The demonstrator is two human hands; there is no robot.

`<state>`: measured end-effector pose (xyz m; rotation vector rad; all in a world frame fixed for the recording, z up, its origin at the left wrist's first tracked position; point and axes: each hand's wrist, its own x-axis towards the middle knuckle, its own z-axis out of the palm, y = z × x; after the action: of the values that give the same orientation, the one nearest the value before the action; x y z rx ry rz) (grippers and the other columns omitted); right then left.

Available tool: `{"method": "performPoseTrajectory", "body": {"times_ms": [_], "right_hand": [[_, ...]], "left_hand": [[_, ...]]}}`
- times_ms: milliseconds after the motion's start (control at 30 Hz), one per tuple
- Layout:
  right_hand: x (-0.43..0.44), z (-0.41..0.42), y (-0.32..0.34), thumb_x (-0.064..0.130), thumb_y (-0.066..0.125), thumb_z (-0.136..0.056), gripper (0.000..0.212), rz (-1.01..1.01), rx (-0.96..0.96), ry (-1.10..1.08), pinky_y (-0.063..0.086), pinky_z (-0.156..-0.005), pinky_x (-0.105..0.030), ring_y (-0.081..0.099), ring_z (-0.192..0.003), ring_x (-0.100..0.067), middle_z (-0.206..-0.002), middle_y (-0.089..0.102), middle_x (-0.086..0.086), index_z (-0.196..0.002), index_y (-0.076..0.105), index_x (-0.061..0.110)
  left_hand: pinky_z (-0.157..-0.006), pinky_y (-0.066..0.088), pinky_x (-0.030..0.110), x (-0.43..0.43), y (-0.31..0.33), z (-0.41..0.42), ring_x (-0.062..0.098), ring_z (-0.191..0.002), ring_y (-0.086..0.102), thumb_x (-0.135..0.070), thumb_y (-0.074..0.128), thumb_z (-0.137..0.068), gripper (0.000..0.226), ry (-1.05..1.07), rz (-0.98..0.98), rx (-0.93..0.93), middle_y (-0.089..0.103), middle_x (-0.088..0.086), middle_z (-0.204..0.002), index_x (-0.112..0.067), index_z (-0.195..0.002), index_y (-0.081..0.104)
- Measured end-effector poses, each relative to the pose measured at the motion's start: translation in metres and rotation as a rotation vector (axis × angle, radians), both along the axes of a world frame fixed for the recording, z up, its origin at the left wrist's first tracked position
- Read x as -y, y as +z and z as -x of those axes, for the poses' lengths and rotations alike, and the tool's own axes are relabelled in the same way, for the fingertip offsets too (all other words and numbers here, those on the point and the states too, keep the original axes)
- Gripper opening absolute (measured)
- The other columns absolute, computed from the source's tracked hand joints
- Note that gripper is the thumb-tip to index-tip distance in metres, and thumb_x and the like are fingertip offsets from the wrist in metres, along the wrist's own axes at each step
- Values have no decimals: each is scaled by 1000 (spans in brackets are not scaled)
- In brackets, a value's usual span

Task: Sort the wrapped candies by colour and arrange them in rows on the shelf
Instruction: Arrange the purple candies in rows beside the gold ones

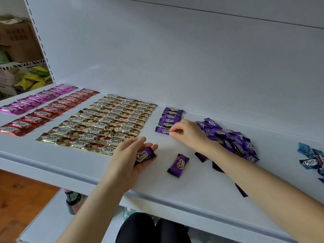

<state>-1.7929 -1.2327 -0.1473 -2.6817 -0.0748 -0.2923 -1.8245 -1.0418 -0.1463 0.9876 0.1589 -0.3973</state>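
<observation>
A white shelf (163,186) with a plain white back panel fills our view. At its centre, our right hand (188,133) bends its fingertips (173,133) narrowly together, thumb to forefinger, pinching the right end of the front candy (162,130) in the purple row (171,116) that runs back toward the panel. Our left hand (128,158) lies palm up, its fingers (152,147) and thumb loosely curled around a held candy (145,155), also purple, near the shelf's front.

Between our two forearms one loose candy (178,165) lies tilted on the shelf. Just right of the right hand sits the unsorted purple heap (231,137). Our right forearm covers most of three more purple wrappers; only the dark crimped ends (217,167) show.

To the left lie the gold rows (105,123), then a red row (43,114) and a pink row (35,99), all flat and parallel. At the right edge, some blue candies (311,159) are cut off by the frame. Cardboard boxes (17,35) blur in the upper left. Bottles (72,202) under the shelf are hard to make out.
</observation>
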Motion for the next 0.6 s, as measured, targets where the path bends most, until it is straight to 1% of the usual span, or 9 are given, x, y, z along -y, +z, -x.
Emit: {"method": "performPoseTrajectory", "body": {"times_ms": [133, 200, 333, 500, 600], "right_hand": [[1, -3, 0, 16, 57, -88, 16, -1, 1, -15, 45, -80, -32, 56, -92, -14, -95, 65, 0, -95, 70, 9], [0, -3, 0, 16, 57, -88, 16, 4, 0, -14, 45, -80, -31, 56, -91, -14, -96, 66, -1, -95, 70, 8], [-1, -2, 1, 15, 56, -88, 17, 3, -4, -10, 45, -80, -31, 57, -90, -14, -95, 66, -2, -95, 69, 8], [-1, -3, -1, 18, 56, -88, 16, 12, -12, -29, 46, -80, -32, 55, -90, -13, -96, 64, -1, -95, 69, 11], [-1, -2, 0, 18, 55, -89, 16, 15, -28, -27, 46, -80, -33, 56, -89, -15, -97, 65, -3, -95, 68, 10]], "left_hand": [[-62, 57, 39, 2, -1, -1, 20, -61, 70, -7, 53, -92, 13, 4, 5, -8, 63, 19, -80, 2, -102, 55], [-62, 57, 39, 2, -1, -1, 20, -62, 70, -7, 53, -92, 13, 2, 3, -8, 64, 18, -79, 1, -102, 56], [-61, 57, 39, 2, -1, -1, 20, -61, 70, -7, 54, -92, 9, 2, -7, -4, 64, 18, -79, 0, -96, 57], [-64, 57, 38, 2, -1, -1, 19, -62, 70, -9, 54, -92, 12, 1, -12, 7, 65, 17, -80, 0, -100, 57], [-66, 57, 38, 3, -1, 0, 21, -64, 71, -13, 52, -94, 13, 6, -8, 22, 66, 17, -79, -1, -93, 57]]}}
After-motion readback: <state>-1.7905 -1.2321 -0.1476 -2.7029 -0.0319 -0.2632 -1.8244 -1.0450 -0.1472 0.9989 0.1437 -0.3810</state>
